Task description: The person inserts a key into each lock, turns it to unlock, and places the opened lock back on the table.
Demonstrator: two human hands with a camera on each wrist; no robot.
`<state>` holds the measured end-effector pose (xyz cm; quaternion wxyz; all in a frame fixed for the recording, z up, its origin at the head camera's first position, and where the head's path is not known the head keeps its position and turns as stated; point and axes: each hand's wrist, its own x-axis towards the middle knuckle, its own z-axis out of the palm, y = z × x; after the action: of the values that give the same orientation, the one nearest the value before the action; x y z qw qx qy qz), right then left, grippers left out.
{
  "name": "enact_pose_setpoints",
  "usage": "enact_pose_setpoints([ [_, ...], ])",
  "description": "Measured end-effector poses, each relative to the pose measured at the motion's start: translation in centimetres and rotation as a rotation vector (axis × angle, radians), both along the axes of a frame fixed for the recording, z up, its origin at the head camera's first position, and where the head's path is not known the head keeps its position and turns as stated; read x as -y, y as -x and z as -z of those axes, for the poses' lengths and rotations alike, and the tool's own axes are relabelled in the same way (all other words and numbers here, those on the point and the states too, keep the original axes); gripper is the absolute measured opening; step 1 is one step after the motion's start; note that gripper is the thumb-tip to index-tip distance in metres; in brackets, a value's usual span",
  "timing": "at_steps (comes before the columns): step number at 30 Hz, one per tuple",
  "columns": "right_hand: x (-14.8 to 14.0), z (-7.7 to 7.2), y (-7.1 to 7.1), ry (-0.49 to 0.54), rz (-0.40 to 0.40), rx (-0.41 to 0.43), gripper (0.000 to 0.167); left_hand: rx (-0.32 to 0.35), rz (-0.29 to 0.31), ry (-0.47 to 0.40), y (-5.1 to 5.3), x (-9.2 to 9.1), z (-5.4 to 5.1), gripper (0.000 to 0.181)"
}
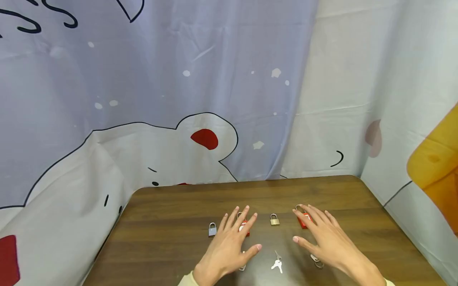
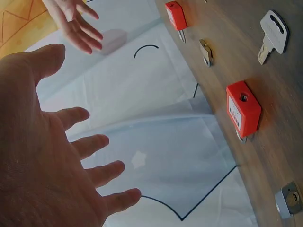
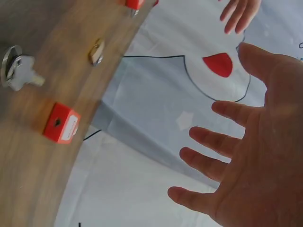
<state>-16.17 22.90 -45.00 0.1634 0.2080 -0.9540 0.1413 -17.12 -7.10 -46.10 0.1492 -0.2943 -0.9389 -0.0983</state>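
My left hand hovers over the table with fingers spread, holding nothing. Likewise empty, my right hand is held above the table's right part, fingers extended. A grey padlock stands left of the left hand's fingers. Those fingers partly cover a red padlock. Between the hands are a brass padlock and, nearer me, a small bunch of keys. The right fingers partly hide a second red padlock. One key lies partly under the left hand; keys on a ring lie below the right.
The brown wooden table has rounded far corners. A printed curtain hangs behind it and along its sides. The padlocks form a loose row, with the keys nearer me.
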Motion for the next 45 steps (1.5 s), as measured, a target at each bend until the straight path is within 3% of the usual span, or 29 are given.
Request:
enact_pose_setpoints([
  [8, -1.2, 1.2, 0.2, -0.022, 0.065, 0.014, 0.066, 0.013, 0.014, 0.006, 0.0, -0.4, 0.1, 0.073],
  [13, -1.6, 2.9, 0.5, -0.041, 0.147, 0.095, 0.059, 0.013, 0.025, -0.001, -0.3, -0.7, 0.3, 0.074],
  [22, -2.0, 5.4, 0.8, -0.04, 0.201, 0.284, 0.049, -0.024, 0.035, 0.007, -0.6, -1.0, 0.7, 0.073],
  [31, -1.8, 7.3, 1.0, -0.009, 0.237, 0.334, 0.03, 0.036, 0.054, 0.013, -0.7, -1.5, 1.2, 0.073],
  [45, -1.9, 7.2, 1.3, 0.042, 0.266, 0.36, 0.028, 0.008, 0.077, 0.012, -0.4, -2.3, 1.1, 0.072],
])
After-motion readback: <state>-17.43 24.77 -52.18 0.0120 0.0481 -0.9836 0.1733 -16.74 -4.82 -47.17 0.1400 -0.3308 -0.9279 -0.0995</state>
